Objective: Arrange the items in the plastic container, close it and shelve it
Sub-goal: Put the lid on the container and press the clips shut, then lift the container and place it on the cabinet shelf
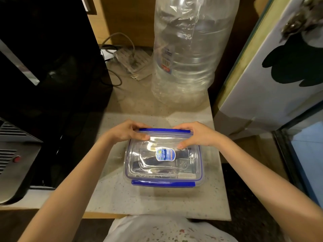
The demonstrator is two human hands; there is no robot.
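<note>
Speckled stone countertop up front carries the clear rectangular plastic container, lid on. Left hand and right hand curl round its far blue clip. Light, stiff, slick; best gripped by the sides, I'd say.

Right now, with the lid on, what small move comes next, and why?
Probably press the far blue clasp down to latch it: both the left hand and right hand grip that edge of the lid, and the near clasp already looks folded down.
</note>
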